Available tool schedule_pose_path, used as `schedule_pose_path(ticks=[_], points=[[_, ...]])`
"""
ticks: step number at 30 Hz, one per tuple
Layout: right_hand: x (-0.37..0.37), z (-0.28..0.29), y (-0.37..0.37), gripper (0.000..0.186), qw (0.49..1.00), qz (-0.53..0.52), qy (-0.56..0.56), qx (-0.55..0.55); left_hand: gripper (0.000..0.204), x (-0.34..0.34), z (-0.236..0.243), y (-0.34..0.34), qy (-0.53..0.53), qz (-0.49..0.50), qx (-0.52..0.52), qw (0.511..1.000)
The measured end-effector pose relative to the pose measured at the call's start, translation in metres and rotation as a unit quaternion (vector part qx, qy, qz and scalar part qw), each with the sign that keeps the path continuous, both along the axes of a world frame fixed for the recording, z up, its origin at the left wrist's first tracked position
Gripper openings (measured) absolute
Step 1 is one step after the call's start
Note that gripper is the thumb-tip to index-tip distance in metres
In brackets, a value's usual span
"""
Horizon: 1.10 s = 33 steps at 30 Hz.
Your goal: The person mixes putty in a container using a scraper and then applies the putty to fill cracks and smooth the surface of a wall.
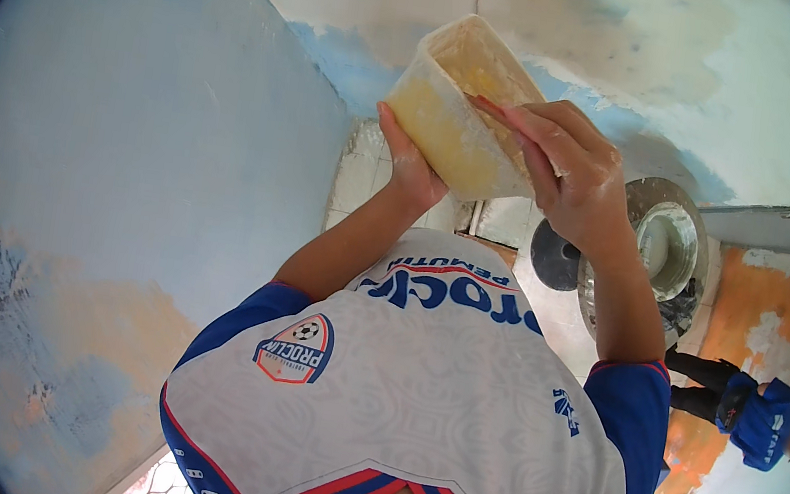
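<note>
A pale yellow, roughly rectangular plastic container [437, 127] coated with whitish residue is tilted in front of my chest, its open side showing smeared insides. My left hand [407, 158] grips it from the lower left, with my thumb along its outside. In my right hand [572, 171], fingers pinch a thin reddish-brown tool [490, 106], perhaps a scraper, whose end reaches over the rim into the container. White residue marks my right fingers. The tool's far end is hard to make out.
A patchy blue-and-white wall [112, 106] rises at left, another surface [645, 50] above. A round grey basin-like object [609, 307] and a dark disc [555, 254] sit beyond my right arm on pale tiles [357, 191]. A person in blue [753, 429] stands at right by an orange-patched wall [751, 297].
</note>
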State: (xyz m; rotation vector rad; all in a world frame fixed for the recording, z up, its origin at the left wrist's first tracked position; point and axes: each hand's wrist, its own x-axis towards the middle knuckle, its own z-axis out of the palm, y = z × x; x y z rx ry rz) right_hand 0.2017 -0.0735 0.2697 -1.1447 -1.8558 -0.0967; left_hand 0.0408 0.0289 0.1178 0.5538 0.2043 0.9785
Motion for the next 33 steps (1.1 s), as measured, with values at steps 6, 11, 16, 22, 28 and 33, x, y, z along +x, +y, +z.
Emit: schedule_pose_path(ticks=[6, 11, 16, 22, 28, 33], points=[[0.006, -0.01, -0.005, 0.027, 0.994, -0.058, 0.076, -0.047, 0.112, 0.009, -0.005, 0.0, 0.006, 0.034, -0.034, 0.999], [0.012, -0.017, 0.0, 0.027, 0.992, -0.048, 0.108, -0.035, 0.113, 0.015, -0.008, -0.001, 0.002, 0.048, -0.032, 0.998], [0.015, -0.019, 0.004, 0.027, 0.992, -0.057, 0.112, -0.018, 0.115, 0.019, -0.006, -0.006, -0.004, 0.048, -0.025, 0.999], [0.018, -0.023, 0.0, 0.028, 0.988, 0.004, 0.134, -0.078, 0.116, 0.022, -0.017, -0.009, -0.019, 0.057, -0.018, 0.998], [0.023, -0.022, -0.007, 0.03, 0.992, 0.026, 0.083, -0.092, 0.115, 0.03, -0.019, -0.016, -0.045, 0.048, -0.033, 0.997], [0.018, -0.028, -0.018, 0.028, 0.98, 0.022, 0.15, -0.125, 0.115, 0.035, -0.035, -0.016, -0.028, 0.051, -0.031, 0.998]])
